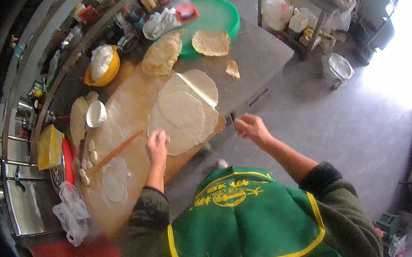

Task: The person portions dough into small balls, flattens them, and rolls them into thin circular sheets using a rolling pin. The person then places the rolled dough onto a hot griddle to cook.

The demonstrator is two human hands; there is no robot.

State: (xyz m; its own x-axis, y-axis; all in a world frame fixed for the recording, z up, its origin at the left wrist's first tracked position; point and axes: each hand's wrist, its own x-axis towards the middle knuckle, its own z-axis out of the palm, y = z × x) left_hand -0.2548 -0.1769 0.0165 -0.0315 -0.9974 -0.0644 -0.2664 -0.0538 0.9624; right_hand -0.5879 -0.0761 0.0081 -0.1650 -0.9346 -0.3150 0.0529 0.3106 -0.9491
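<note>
My left hand [157, 143] hangs over the left edge of a large thin round of flatbread or dough [182, 140], its fingers curled together with nothing seen in them. To the right of that round, past the board's edge, my right hand [251, 127] is raised with its fingers bunched. Nothing shows between them. On the large round lies a smaller dough disc [181, 109]. Behind it is another pale sheet [201, 83], partly folded, with a bright streak across it. A wooden rolling pin [117, 152] rests left of my left hand, beside several small dough pieces [93, 155].
The floured wooden board [125, 88] also holds a thin dough disc [114, 184] and a white bowl [96, 114]. Farther back are a yellow basket [112, 68], browned flatbreads [163, 55] and a green round tray [223, 12]. A flatbread scrap [232, 70] lies on the metal counter [258, 54].
</note>
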